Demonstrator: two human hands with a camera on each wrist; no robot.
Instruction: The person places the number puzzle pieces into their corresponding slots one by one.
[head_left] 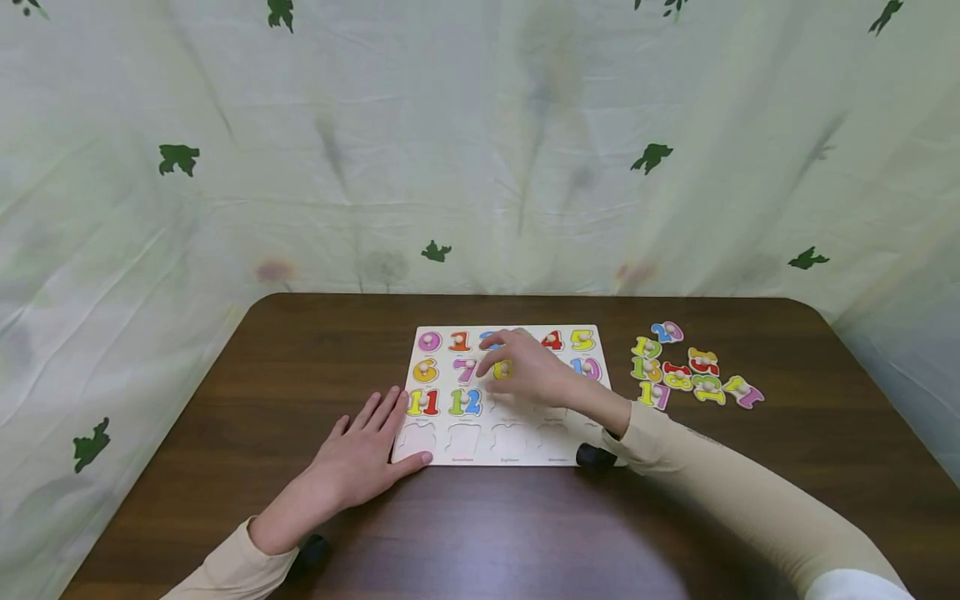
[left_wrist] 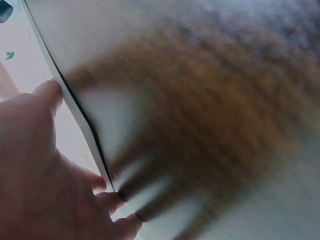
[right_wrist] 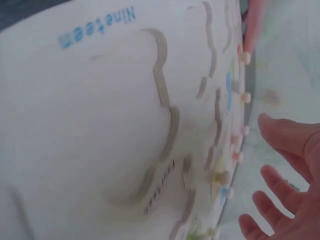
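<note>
Left hand [head_left: 360,458] lies flat, steadying the board [head_left: 510,433] at its near-left corner, while open right hand [head_left: 528,367] hovers over its middle, empty.

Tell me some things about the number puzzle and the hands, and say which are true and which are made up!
1. The left hand lies flat at the lower left corner of the puzzle board. True.
2. The right hand holds a loose piece up in the air. False: it hovers low over the board's middle with relaxed fingers, and no piece shows in it.
3. A heap of loose number pieces lies on the table to the right of the board. True.
4. The board's bottom row is full. False: its slots are empty.
5. The pieces 11 and 12 sit side by side in the board. True.
</note>
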